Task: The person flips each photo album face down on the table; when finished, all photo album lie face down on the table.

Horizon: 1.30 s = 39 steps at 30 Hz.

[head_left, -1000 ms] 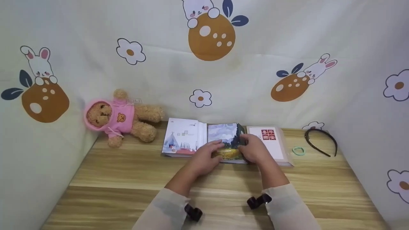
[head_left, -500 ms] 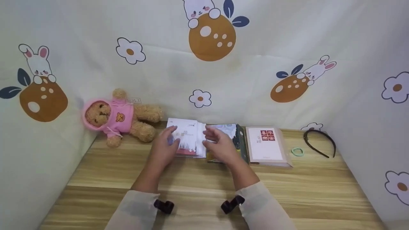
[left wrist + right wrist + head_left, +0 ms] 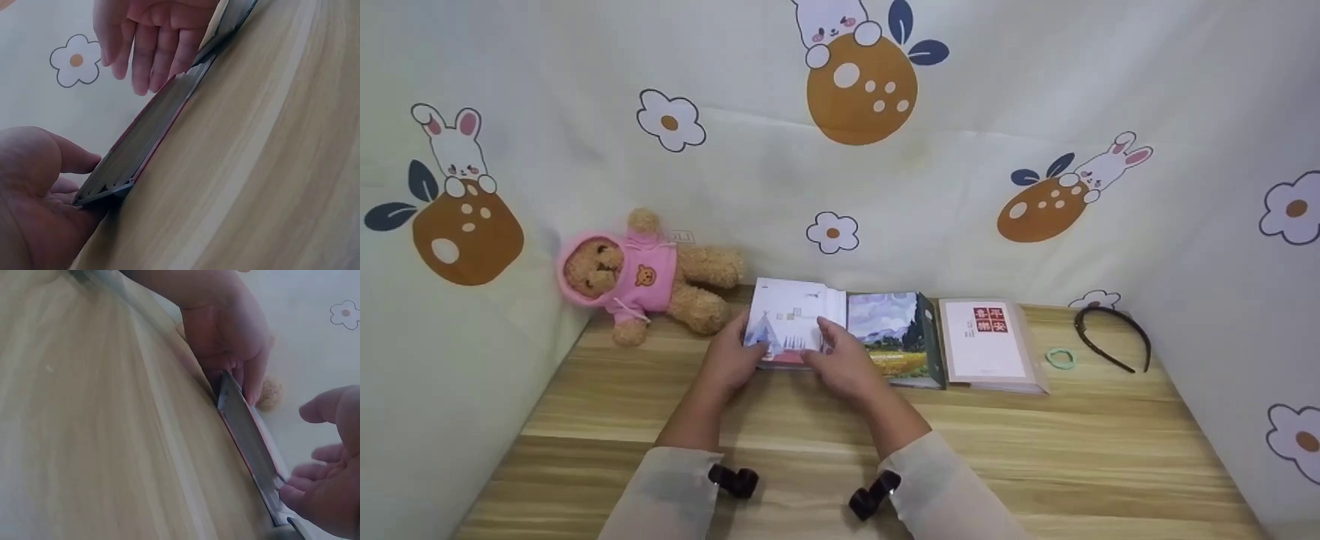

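Note:
A thick white book (image 3: 787, 311) with a tent drawing on its cover lies at the back of the table, a pink-red edge showing along its side. My left hand (image 3: 729, 360) grips its left edge, thumb (image 3: 81, 160) on the cover and fingers at the underside corner. At the right side, my right hand (image 3: 847, 364) has its fingers extended, with fingertips (image 3: 292, 492) right at the book's edge and the thumb raised apart. A landscape-painted book (image 3: 896, 334) lies directly to the right, partly behind my right hand.
Farther right lie a beige book (image 3: 986, 341) with red squares, a mint hair tie (image 3: 1061, 358) and a black headband (image 3: 1099, 352). A teddy bear (image 3: 656, 274) in a pink hoodie lies at the left. Patterned cloth (image 3: 750, 187) hangs behind the wooden table (image 3: 1035, 465).
Both hands have left the landscape-painted book and moved left to the white book. The left hand has taken hold of its left edge; the right hand has lowered to its right side.

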Each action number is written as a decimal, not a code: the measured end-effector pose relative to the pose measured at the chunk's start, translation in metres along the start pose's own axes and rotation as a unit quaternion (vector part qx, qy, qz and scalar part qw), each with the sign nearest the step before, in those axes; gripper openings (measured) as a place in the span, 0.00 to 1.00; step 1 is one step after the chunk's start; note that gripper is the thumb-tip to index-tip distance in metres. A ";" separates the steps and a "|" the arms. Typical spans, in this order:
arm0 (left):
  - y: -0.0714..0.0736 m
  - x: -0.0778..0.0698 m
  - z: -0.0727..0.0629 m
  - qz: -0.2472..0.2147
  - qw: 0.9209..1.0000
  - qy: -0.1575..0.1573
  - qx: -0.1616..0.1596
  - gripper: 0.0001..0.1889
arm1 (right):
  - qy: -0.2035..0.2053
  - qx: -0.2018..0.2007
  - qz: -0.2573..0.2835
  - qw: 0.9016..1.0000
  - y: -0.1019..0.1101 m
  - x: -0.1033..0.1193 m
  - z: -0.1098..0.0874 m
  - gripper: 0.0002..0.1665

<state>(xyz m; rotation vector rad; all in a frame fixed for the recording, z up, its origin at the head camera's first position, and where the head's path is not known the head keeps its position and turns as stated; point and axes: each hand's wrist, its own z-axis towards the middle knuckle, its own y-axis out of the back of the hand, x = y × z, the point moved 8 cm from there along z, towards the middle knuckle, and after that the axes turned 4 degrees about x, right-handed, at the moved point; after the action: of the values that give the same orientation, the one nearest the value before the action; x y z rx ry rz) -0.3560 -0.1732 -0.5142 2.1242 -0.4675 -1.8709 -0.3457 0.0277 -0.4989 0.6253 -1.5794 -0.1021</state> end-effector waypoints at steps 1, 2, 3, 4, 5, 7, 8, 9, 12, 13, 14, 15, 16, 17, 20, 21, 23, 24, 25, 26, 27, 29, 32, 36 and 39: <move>0.000 0.002 0.000 -0.001 1.000 0.005 0.003 0.39 | -0.003 -0.004 -0.007 1.000 -0.001 -0.001 0.000 0.44; 0.001 0.003 0.000 -0.001 1.000 0.009 0.004 0.39 | -0.004 -0.005 -0.013 1.000 -0.002 -0.001 0.000 0.44; 0.002 0.004 0.000 -0.003 1.000 0.014 0.004 0.39 | -0.008 -0.005 -0.019 1.000 -0.003 -0.002 0.000 0.44; 0.002 0.004 0.000 -0.005 1.000 0.017 0.005 0.39 | -0.011 -0.003 -0.023 1.000 -0.004 -0.002 0.000 0.44; 0.003 0.004 0.000 -0.007 1.000 0.021 0.005 0.39 | -0.012 -0.001 -0.024 1.000 -0.005 -0.002 0.000 0.44; 0.005 0.002 -0.002 -0.009 1.000 0.027 0.003 0.39 | -0.015 0.005 -0.020 1.000 -0.005 -0.001 -0.001 0.44; 0.006 -0.001 -0.003 -0.014 1.000 0.026 -0.001 0.39 | -0.015 0.007 -0.015 1.000 -0.005 0.000 -0.002 0.43; 0.007 -0.005 -0.004 -0.024 0.999 0.026 -0.003 0.39 | -0.018 0.008 -0.009 1.000 -0.004 0.001 -0.003 0.43; 0.008 -0.019 -0.010 -0.083 0.996 0.021 -0.010 0.38 | -0.018 0.018 0.014 1.000 -0.001 0.006 -0.006 0.41; 0.008 -0.024 -0.012 -0.106 0.994 0.016 -0.012 0.37 | -0.015 0.022 0.022 0.999 0.000 0.009 -0.007 0.41; 0.007 -0.030 -0.014 -0.129 0.992 0.010 -0.010 0.36 | -0.015 0.028 0.029 0.999 0.000 0.011 -0.008 0.41; 0.006 -0.037 -0.017 -0.146 0.989 0.005 -0.007 0.35 | -0.015 0.034 0.035 0.999 0.001 0.014 -0.009 0.42; 0.005 -0.043 -0.019 -0.157 0.988 -0.005 -0.003 0.34 | -0.013 0.038 0.041 0.998 0.001 0.017 -0.011 0.42; 0.003 -0.050 -0.022 -0.160 0.987 -0.018 0.001 0.33 | -0.012 0.039 0.047 0.998 0.002 0.020 -0.012 0.43; -0.002 -0.071 -0.030 -0.144 0.987 -0.065 0.013 0.30 | -0.013 0.041 0.077 0.996 0.005 0.027 -0.015 0.46; -0.005 -0.076 -0.032 -0.136 0.987 -0.078 0.018 0.29 | -0.012 0.039 0.092 0.995 0.006 0.029 -0.016 0.46; -0.010 -0.085 -0.036 -0.125 0.987 -0.099 0.027 0.28 | -0.001 0.035 0.125 0.992 0.009 0.034 -0.018 0.46; -0.013 -0.087 -0.038 -0.120 0.987 -0.103 0.033 0.28 | 0.005 0.034 0.143 0.989 0.011 0.036 -0.019 0.45; -0.017 -0.088 -0.038 -0.117 0.987 -0.105 0.036 0.28 | 0.012 0.031 0.155 0.987 0.013 0.037 -0.019 0.45; -0.020 -0.089 -0.038 -0.116 0.986 -0.109 0.041 0.28 | 0.016 0.026 0.164 0.986 0.015 0.039 -0.019 0.44; -0.023 -0.089 -0.038 -0.116 0.986 -0.115 0.046 0.28 | 0.023 0.020 0.167 0.986 0.018 0.040 -0.019 0.43; -0.028 -0.088 -0.037 -0.120 0.984 -0.119 0.052 0.31 | 0.029 0.011 0.169 0.985 0.022 0.040 -0.018 0.42; -0.034 -0.082 -0.034 -0.140 0.983 -0.103 0.064 0.36 | 0.021 -0.003 0.152 0.988 0.027 0.036 -0.016 0.41; -0.040 -0.070 -0.030 -0.170 0.980 -0.064 0.082 0.42 | 0.002 -0.002 0.142 0.990 0.026 0.028 -0.012 0.40; -0.040 -0.066 -0.028 -0.168 0.981 -0.046 0.086 0.43 | -0.013 0.003 0.140 0.990 0.023 0.024 -0.012 0.39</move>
<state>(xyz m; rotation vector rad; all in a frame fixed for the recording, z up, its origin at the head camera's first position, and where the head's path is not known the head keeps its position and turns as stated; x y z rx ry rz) -0.3332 -0.1097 -0.4670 2.3587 -0.3122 -2.1881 -0.3414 0.0400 -0.4661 0.4018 -1.6774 0.1053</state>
